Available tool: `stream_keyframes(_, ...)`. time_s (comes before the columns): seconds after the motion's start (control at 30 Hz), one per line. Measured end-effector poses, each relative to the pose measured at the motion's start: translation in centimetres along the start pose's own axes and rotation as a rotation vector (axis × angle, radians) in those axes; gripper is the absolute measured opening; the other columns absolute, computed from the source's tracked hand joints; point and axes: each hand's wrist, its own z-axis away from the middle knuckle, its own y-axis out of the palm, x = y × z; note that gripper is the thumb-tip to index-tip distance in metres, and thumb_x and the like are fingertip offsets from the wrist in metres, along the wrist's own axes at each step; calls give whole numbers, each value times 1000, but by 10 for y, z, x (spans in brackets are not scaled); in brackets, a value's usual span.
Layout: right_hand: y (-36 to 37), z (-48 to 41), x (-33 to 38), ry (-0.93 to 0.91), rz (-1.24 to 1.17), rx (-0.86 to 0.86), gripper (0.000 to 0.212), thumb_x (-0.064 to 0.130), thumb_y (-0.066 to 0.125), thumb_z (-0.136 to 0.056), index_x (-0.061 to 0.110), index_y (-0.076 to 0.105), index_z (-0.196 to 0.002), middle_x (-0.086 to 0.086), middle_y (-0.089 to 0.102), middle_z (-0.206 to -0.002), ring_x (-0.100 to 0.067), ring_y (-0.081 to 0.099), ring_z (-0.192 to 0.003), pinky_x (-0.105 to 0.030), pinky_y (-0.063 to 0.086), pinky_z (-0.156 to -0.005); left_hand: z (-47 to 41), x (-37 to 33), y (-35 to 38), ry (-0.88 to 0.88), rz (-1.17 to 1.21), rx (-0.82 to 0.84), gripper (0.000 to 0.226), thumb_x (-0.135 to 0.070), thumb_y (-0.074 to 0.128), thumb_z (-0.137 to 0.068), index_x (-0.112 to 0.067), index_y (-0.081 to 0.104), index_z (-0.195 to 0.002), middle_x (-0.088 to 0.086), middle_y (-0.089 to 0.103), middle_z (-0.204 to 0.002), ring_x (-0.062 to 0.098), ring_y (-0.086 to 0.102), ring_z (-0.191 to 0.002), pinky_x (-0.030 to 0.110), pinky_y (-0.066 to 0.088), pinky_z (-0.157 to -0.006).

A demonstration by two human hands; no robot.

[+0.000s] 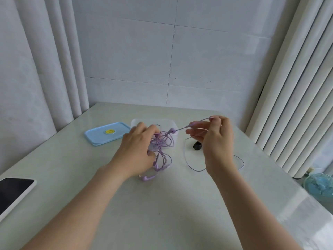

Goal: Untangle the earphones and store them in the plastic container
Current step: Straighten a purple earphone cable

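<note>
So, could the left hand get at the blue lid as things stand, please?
Probably yes: the blue lid lies flat on the table just left of the left hand, nothing between them. But that hand grips the earphones, so it must let go first.

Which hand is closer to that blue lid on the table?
Left. The left hand sits just right of the blue lid, gripping the tangled earphones; the right hand is farther right, pinching their cord.

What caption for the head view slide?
Left hand grips tangled purple earphones; right hand pinches one strand; plastic container stands open behind.
</note>
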Motion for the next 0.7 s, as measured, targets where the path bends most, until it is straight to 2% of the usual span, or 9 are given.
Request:
stream_keyframes(0.07,-2,0,8,142,-216,-40,24,17,23,-114,13,46,-109,-16,78,-85,-31,73,-68,-39,60,-63,-2,4,-1,-92,-103,-62,50,-21,72,-77,-26,51,-123,-2,36,-110,30,46,-107,42,37,-85)
stream_keyframes(0.2,-7,-2,12,259,-376,-124,24,19,21,-113,19,43,-104,-17,78,-81,-29,68,-58,-30,51,-51,1,13,-5,-342,-427,-76,58,-37,81,-76,-18,52,-123,11,38,-119,35,42,-110,42,29,-81)
stream_keyframes(0.3,-6,-2,8,183,-247,-160,22,20,25,-110,22,43,-98,-7,67,-65,-23,46,-47,-29,36,-50,2,15,-6,-427,-489,-80,84,-42,90,-71,-15,45,-137,15,37,-127,37,44,-111,42,29,-81)
stream_keyframes(0.37,-4,-1,7,97,-149,-181,22,24,29,-111,24,44,-94,-1,57,-64,-19,41,-51,-27,32,-47,0,13,-8,-366,-354,-11,105,-39,90,-75,-30,27,-158,12,26,-144,39,41,-124,48,36,-93)
stream_keyframes(0.4,-4,0,8,52,-120,-177,23,26,32,-111,24,45,-92,0,52,-66,-17,40,-55,-25,33,-46,-1,12,-9,-286,-272,24,102,-30,88,-79,-41,25,-159,7,20,-151,38,35,-133,51,35,-101)
stream_keyframes(0.43,-4,1,8,10,-92,-162,24,27,35,-111,23,46,-90,0,47,-68,-14,39,-57,-23,33,-46,-2,9,-11,-181,-207,53,93,-19,82,-83,-49,33,-155,1,16,-156,33,28,-140,52,31,-107)
stream_keyframes(0.53,-4,0,4,-121,76,-131,25,27,48,-108,17,52,-85,3,41,-67,-11,36,-57,-28,33,-50,0,0,-12,67,-80,140,64,-2,67,-79,-52,67,-119,-16,30,-154,17,23,-145,40,22,-102)
stream_keyframes(0.63,-6,-1,1,-191,197,-124,21,22,58,-96,10,62,-79,-1,48,-63,-18,45,-59,-34,38,-59,3,-6,-8,52,-18,212,21,-25,65,-77,-41,72,-90,-23,41,-138,9,28,-135,34,18,-95)
stream_keyframes(0.7,-7,-2,0,-149,278,-81,19,23,60,-86,12,63,-72,-6,53,-57,-30,54,-55,-36,43,-58,3,-8,-8,26,-4,215,18,-42,58,-72,-36,71,-83,-24,45,-130,6,30,-130,32,17,-92)
